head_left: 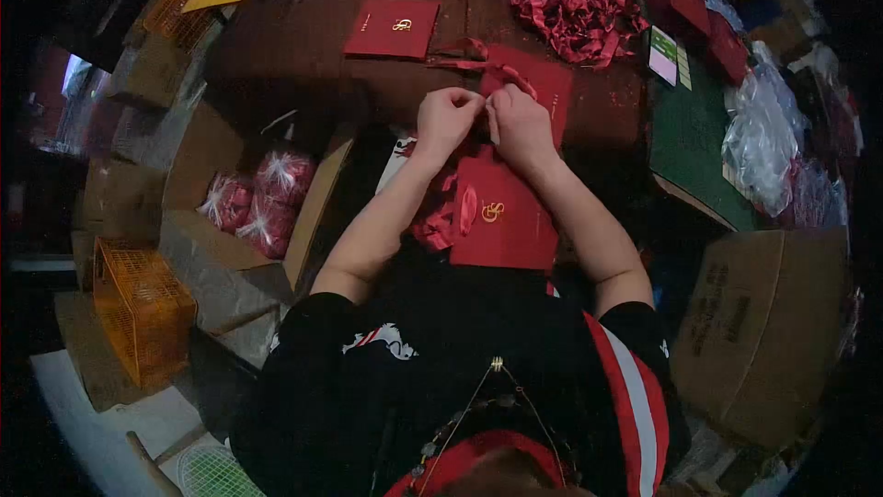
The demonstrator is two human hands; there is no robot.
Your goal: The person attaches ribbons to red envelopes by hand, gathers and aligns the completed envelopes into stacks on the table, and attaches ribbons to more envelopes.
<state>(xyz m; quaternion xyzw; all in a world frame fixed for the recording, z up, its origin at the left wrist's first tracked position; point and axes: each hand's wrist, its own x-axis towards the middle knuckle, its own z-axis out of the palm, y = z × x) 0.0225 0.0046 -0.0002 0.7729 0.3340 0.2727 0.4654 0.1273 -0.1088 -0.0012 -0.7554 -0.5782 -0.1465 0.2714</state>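
My left hand [448,120] is closed in a pinch at the table's front edge, its thumb and forefinger meeting near my other hand. Close beside it, my right hand [521,129] is closed too, fingers bent. Between and above the fingertips is a red ribbon [517,80]; the pinched part is mostly hidden. Beneath my right hand lies a red bag or folder [549,83]. A second red bag [506,217] with a gold logo and a ribbon handle rests nearer my body, with more red ribbon [436,226] to its left.
A red card-like packet [393,28] and a heap of red ribbons [570,5] lie on the brown-covered table [285,46]. A phone [663,56] is at right. Left, an open carton [207,143] holds plastic-wrapped red bundles; an orange crate [143,313] stands below.
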